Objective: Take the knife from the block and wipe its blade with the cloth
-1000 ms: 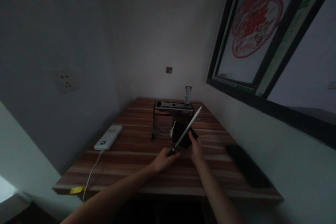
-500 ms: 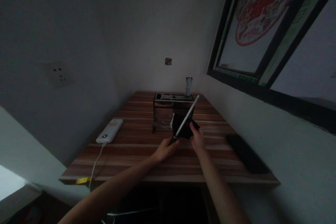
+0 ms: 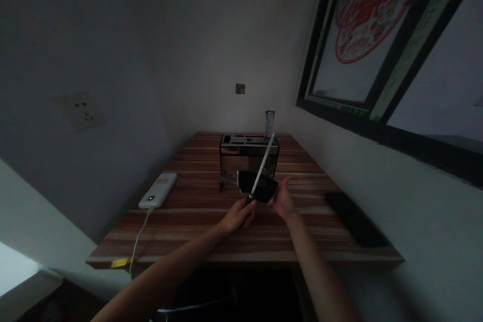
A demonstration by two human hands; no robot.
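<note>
Dim light, pale walls [image 3: 188, 50]; striped wooden table [image 3: 192, 196] across lower centre of frame. Left hand [image 3: 237, 215] closed round dark handle [image 3: 249, 200] of pale rod [image 3: 263, 163], mid-frame, slanting up. Right hand [image 3: 285, 201], thumb raised, at right edge of black piece [image 3: 267, 188]; whether clamped, cannot tell

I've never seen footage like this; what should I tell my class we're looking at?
No machine here: a person works bare-handed, filmed by a head-worn camera looking forward and down. The left hand holds a pale rod by its dark handle. The right hand is at the right edge of a black item I cannot identify. On the striped table are a dark-framed rack behind, a white device with a cable at the left, and a dark flat object at the right.
</note>
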